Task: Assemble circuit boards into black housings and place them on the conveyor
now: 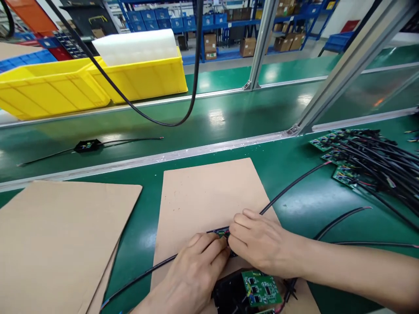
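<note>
A small circuit board (222, 233) with a black edge lies on a sheet of cardboard (209, 187), mostly covered by my fingers. My left hand (198, 264) is closed on its left part, the fingertips pressed down. From the right, my right hand (257, 240) grips the other end with bent fingers, almost touching the left. A black cable (140, 277) runs out at the lower left, and another black cable (294, 183) rises to the upper right. Just below my hands sits a green circuit board (262, 288) beside a black housing (229, 292).
Several boards with black cables (376, 161) are piled at the right. More cardboard sheets (59, 244) lie at the left. Beyond the metal rail (183, 153) rests a black unit with cables (87, 145). Yellow bins (140, 80) stand behind; a black cable (163, 124) hangs in front.
</note>
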